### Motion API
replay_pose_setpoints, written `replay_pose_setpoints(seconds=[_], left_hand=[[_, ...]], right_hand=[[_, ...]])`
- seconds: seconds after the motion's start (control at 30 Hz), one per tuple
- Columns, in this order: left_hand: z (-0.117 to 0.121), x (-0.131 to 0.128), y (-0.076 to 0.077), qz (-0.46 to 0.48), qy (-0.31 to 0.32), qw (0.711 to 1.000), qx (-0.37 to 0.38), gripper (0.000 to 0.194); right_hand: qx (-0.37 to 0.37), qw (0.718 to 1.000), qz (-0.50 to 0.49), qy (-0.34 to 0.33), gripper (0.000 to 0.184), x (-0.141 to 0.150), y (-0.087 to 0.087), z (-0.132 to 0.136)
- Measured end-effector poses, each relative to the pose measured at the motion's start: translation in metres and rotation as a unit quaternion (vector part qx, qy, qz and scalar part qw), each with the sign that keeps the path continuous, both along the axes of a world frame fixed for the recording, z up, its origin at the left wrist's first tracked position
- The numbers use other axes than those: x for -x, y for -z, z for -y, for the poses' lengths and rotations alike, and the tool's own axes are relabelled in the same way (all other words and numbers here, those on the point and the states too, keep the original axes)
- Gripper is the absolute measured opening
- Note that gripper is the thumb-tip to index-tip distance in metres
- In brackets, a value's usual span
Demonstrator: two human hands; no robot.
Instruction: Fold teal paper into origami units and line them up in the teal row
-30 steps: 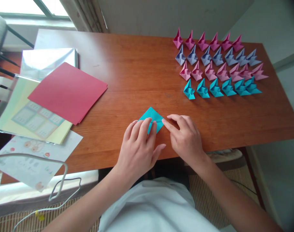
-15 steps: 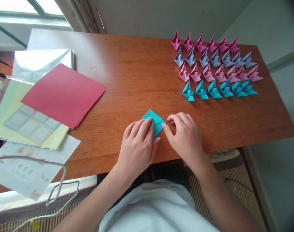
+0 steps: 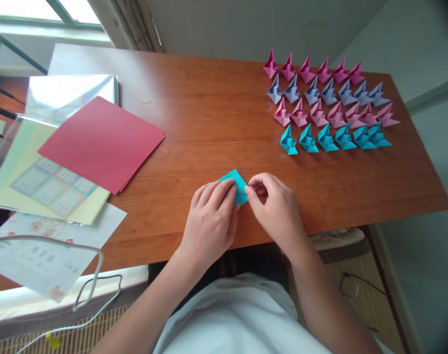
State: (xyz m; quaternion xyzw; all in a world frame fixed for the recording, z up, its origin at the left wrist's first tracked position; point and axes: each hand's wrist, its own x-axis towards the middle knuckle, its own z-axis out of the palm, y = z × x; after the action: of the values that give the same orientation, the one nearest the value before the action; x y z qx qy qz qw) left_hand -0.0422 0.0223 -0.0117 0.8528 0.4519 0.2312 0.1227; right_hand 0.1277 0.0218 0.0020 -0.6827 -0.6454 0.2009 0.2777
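A small turquoise sheet of origami paper, folded into a diamond with a crease across its middle, lies near the front of the table. My left hand covers its left and lower part, fingers bent together and pressing it down. At its right corner, my right hand pinches the paper between thumb and forefinger, the other fingers curled in. Folded paper pieces stand in rows at the far right: magenta, lavender, pink and turquoise.
Red paper sheets lie at the left over a clear sleeve with yellow sheets and a silvery packet. A printed white sheet is at the front left, with a pale curved bar in front of it. The wooden table ends near my body.
My right hand has gone from touching the paper's right corner with an extended forefinger to pinching that corner with thumb and forefinger. My left hand stays pressed on the paper.
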Motion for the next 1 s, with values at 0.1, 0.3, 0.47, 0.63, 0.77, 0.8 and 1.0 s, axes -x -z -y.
replay_pose_setpoints(seconds=[0.1, 0.3, 0.47, 0.63, 0.77, 0.8, 1.0], left_hand=[[0.000, -0.001, 0.000, -0.009, 0.005, 1.000, -0.003, 0.035], [0.001, -0.002, 0.000, -0.008, 0.005, 1.000, -0.013, 0.050], [-0.001, -0.003, -0.003, 0.046, -0.050, 0.997, -0.023, 0.026], [-0.007, -0.003, -0.014, 0.248, -0.110, 0.959, 0.082, 0.011], [-0.009, -0.002, -0.019, 0.427, -0.161, 0.853, 0.253, 0.010], [-0.009, -0.003, -0.019, 0.456, -0.166, 0.826, 0.286, 0.014], [-0.005, -0.004, -0.023, 0.460, -0.140, 0.789, 0.382, 0.019]], right_hand=[[0.013, 0.998, -0.067, 0.015, 0.008, 0.000, -0.002, 0.002], [0.049, 0.964, -0.261, 0.015, 0.019, 0.002, -0.003, 0.008], [0.024, 0.933, -0.359, -0.020, 0.021, 0.011, -0.009, 0.016], [-0.042, 0.949, -0.311, 0.024, 0.023, 0.006, -0.010, 0.018], [-0.026, 0.949, -0.314, 0.019, 0.026, -0.001, -0.008, 0.013], [-0.010, 0.943, -0.331, 0.007, 0.025, -0.001, -0.008, 0.012], [0.017, 0.933, -0.360, 0.008, 0.014, 0.005, -0.005, 0.003]])
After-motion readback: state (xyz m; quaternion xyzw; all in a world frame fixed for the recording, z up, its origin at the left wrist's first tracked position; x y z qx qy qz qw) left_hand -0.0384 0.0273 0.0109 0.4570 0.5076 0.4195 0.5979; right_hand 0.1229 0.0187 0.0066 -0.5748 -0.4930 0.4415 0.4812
